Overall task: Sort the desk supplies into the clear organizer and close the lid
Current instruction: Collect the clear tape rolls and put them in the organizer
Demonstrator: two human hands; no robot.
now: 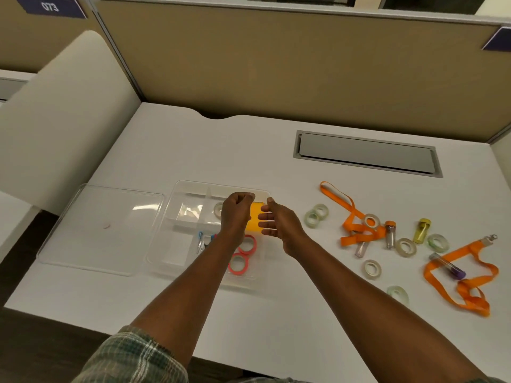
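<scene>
Step in hand: placing a folded orange ribbon bundle [255, 220] into the clear plastic compartmented organizer [177, 214]. Judged mid-sort.

- Left hand [235, 214]: fingers curled narrow over the organizer's right side, touching the bundle's left edge; whether it grips it, cannot tell.
- Right hand [279, 222]: fingers spread wide, tips against the bundle's right edge.
- Organizer contents: 2 pink tape rings [243, 255] in the near right compartment; small clear vials with blue caps [203, 240] left of them; 1 clear tape roll [218, 209], partly hidden, in a middle compartment. Other compartments look empty.
- Flat clear lid [102, 228]: on the desk just left of the organizer, detached.
- Unsorted, right of the organizer: 2 loose orange lanyards [356, 225], several clear tape rolls [316, 215], capped vials [421, 230].

Next move calls for tucking the bundle flat within 1 compartment, then fetching items from the right.
</scene>
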